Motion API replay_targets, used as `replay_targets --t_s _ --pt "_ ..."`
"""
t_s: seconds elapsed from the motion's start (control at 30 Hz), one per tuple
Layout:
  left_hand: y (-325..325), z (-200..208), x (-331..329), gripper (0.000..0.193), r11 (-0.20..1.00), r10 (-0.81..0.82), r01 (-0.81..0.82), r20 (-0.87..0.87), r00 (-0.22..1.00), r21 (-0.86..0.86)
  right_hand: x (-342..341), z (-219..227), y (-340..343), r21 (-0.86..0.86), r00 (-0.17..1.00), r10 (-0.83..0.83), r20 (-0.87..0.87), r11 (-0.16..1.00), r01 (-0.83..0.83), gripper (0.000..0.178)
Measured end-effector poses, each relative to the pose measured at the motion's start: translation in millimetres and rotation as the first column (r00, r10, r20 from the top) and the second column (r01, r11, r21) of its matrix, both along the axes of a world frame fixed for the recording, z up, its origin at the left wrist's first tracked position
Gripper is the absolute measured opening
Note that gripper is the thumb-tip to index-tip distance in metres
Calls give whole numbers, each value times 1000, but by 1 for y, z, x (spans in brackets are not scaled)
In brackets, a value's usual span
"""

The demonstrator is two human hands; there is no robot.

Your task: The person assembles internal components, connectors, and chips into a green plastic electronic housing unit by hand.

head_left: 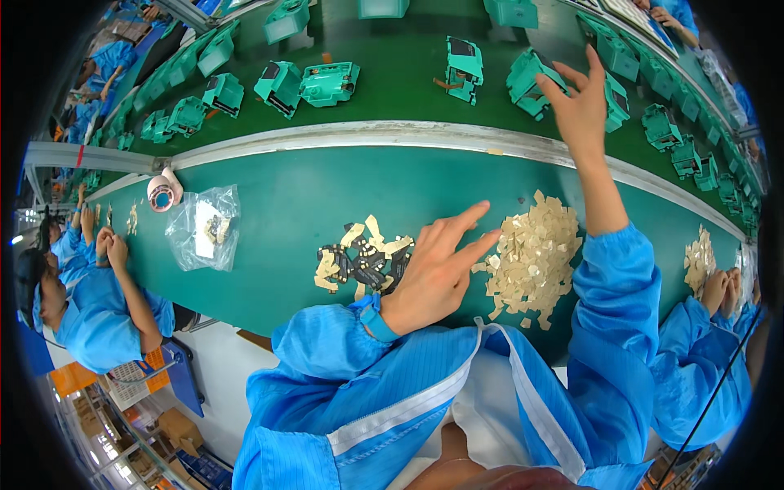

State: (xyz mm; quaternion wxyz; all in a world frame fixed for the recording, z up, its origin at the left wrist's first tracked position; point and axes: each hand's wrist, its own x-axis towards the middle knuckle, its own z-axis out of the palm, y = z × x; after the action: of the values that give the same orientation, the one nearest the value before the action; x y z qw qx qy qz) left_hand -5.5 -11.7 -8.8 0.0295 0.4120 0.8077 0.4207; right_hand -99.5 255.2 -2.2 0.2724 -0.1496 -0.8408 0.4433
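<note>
My right hand (581, 114) reaches over the rail above the conveyor, fingers spread. Its fingertips are beside a teal plastic housing (525, 85), and another teal housing (616, 108) shows partly behind the hand. I cannot tell whether the fingers touch either one. Lower down, my left hand (433, 273) hovers at or on the bench with its fingers stretched toward a heap of small beige flat pieces (535, 253). To its left lies a smaller pile of black parts (367, 265) mixed with beige strips, partly covered by that hand. Nothing shows in either hand.
A metal rail (327, 137) divides the green bench (269, 188) from the conveyor (392, 102), which carries several teal housings. A tape roll (164, 193) and a clear plastic bag (204, 229) sit on the left. Co-workers in blue (106, 302) sit at both sides.
</note>
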Motion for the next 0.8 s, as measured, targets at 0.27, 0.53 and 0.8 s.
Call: replay_targets --t_s 0.27,0.53,0.8 --pt "-4 5 -6 60 758 -408 -387 844 348 526 73 36 -44 -866 815 579 24 419 -272 65" --pt "-7 18 -10 44 749 -547 -423 836 41 510 92 38 -68 -264 989 137 -58 953 -147 46" --pt "-5 8 1 48 727 -340 -516 890 304 453 149 40 -101 -821 971 232 -56 542 -177 11"
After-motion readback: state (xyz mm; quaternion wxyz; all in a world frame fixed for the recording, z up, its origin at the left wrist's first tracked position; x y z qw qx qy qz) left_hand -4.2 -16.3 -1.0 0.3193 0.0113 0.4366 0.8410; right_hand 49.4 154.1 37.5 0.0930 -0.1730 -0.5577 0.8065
